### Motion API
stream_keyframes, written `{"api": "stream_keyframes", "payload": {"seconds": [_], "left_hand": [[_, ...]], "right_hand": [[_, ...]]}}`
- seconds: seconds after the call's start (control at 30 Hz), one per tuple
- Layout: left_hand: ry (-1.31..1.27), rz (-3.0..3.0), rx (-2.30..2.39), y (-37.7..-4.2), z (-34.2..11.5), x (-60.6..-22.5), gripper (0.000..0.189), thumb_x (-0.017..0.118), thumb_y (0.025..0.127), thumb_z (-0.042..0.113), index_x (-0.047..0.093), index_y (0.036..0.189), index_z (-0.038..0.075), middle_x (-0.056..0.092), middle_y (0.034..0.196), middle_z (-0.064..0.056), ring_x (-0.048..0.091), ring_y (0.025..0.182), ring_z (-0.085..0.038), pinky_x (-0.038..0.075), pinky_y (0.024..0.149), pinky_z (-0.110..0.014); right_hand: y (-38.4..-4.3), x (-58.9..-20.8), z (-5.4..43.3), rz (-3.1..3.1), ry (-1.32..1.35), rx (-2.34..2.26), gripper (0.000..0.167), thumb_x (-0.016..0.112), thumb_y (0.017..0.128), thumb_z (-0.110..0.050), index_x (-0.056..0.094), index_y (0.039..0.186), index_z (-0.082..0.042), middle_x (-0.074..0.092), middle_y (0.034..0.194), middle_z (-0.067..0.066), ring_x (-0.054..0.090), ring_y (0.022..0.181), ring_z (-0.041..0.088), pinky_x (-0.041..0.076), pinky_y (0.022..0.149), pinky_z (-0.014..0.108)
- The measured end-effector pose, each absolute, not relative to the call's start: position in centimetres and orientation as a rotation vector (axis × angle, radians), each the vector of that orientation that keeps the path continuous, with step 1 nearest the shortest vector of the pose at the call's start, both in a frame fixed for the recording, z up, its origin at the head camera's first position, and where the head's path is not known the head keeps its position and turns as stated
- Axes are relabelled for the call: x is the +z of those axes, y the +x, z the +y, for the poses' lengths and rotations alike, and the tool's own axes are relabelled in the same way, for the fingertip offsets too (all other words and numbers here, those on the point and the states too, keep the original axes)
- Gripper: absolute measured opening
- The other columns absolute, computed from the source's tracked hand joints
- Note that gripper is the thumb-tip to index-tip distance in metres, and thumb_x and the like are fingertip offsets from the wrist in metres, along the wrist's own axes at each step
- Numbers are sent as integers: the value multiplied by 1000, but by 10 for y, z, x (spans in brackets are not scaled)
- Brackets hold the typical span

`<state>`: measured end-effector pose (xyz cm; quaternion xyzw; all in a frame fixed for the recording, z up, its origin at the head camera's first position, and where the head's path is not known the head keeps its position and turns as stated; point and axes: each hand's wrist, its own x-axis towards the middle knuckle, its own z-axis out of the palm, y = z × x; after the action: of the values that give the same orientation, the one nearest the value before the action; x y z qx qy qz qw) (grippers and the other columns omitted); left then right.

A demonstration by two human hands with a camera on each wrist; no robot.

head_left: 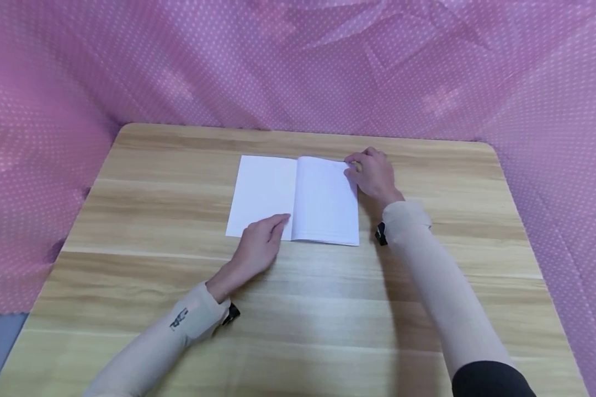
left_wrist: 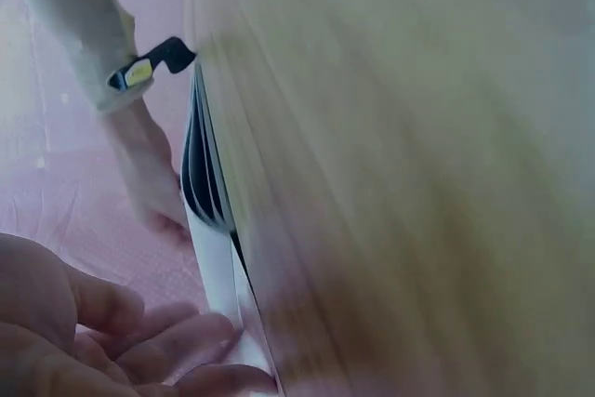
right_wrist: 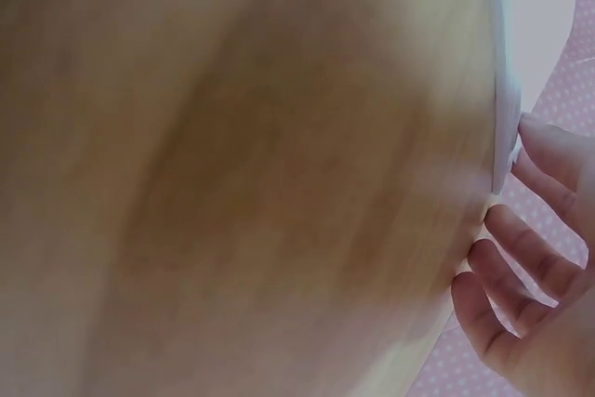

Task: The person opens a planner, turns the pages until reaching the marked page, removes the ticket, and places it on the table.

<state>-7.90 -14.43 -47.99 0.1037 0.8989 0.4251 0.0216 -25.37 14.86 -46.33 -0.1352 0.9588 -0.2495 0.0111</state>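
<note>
An open notebook point(head_left: 326, 204) with blank-looking white pages lies on the wooden table, its right half bowed up near the spine. My left hand point(head_left: 257, 245) rests on the lower part of the left page, fingertips close to the spine. In the left wrist view, the fingers of that hand point(left_wrist: 177, 350) lie loosely along the paper, and several leaves fan apart at the notebook's lower edge point(left_wrist: 206, 165). My right hand point(head_left: 374, 173) pinches the top right corner of the right page between thumb and index finger. Its other fingertips touch the tabletop in the right wrist view.
The light wood table point(head_left: 298, 320) has rounded far corners. Pink dotted cloth point(head_left: 298, 66) hangs behind it and along both sides. Each wrist has a black strap piece point(head_left: 381, 234) at its cuff.
</note>
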Motion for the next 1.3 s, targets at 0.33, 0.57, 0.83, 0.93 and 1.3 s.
{"api": "stream_keyframes", "payload": {"seconds": [0.33, 0.57, 0.83, 0.93, 1.3], "left_hand": [[420, 2980, 886, -70, -136, -459, 33, 60, 108, 2, 66, 132, -19, 61, 144, -36, 57, 135, -50, 43, 112, -54], [500, 3008, 562, -71, -128, -456, 34, 64, 109, 9, 67, 127, -19, 63, 140, -37, 61, 122, -50, 47, 109, -52], [549, 3030, 567, -77, -137, -479, 22, 65, 104, 2, 71, 118, -14, 68, 130, -30, 61, 99, -41, 55, 93, -49], [558, 3024, 561, -73, -136, -466, 21, 63, 103, -2, 71, 118, -15, 69, 132, -30, 62, 99, -42, 56, 93, -50], [551, 3004, 509, -70, -134, -450, 25, 60, 105, -4, 71, 125, -14, 68, 139, -28, 64, 107, -41, 58, 97, -50]], "right_hand": [[-254, -462, 149, 2997, -409, -746, 31, 76, 104, -26, 78, 132, -13, 64, 125, 14, 56, 116, 36, 48, 99, 54], [-253, -462, 149, 3003, -408, -741, 32, 75, 104, -26, 77, 133, -12, 64, 127, 15, 56, 118, 37, 47, 101, 56], [-251, -463, 149, 3016, -378, -851, 25, 76, 102, -20, 80, 125, -11, 68, 122, 15, 60, 115, 37, 48, 102, 56], [-250, -464, 149, 3016, -344, -899, 19, 77, 101, -18, 81, 118, -10, 68, 118, 13, 61, 109, 34, 48, 98, 55], [-251, -463, 150, 2994, -247, -1031, 9, 76, 101, -17, 76, 106, -9, 68, 106, 11, 61, 98, 29, 50, 93, 49]]}}
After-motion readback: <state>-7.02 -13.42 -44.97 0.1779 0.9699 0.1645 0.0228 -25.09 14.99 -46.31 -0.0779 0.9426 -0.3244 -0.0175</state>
